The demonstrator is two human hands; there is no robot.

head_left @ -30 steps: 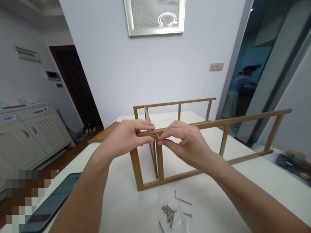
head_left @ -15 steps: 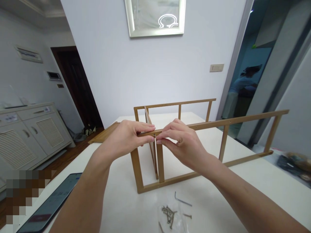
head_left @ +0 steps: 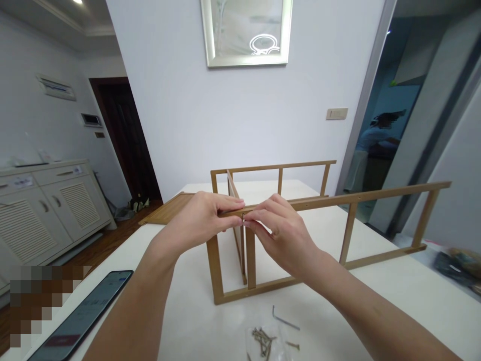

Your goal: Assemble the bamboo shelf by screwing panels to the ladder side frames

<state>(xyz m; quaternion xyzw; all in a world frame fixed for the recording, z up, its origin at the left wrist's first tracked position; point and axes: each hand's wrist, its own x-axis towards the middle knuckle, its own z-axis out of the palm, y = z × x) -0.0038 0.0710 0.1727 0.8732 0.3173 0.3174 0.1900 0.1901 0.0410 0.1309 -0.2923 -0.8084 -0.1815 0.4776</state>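
A light wooden frame [head_left: 349, 228] stands upright on the white table [head_left: 394, 296], with a second frame [head_left: 280, 170] behind it and a cross panel between them. My left hand [head_left: 203, 215] grips the near frame's top rail at its left end. My right hand [head_left: 281, 230] pinches a small screw [head_left: 243, 216] against the front of that rail, fingertips almost touching my left thumb.
A clear bag of several screws [head_left: 263, 341] and an Allen key [head_left: 285, 321] lie near the table's front edge. A phone [head_left: 82, 316] lies at the left. A flat wooden board [head_left: 169, 208] sits at the table's far left corner. A person stands in the doorway [head_left: 376, 145].
My right hand's fingertips have closed in on the rail by my left thumb, and the screw now shows between them. The camera has tipped slightly; the frames stay put.
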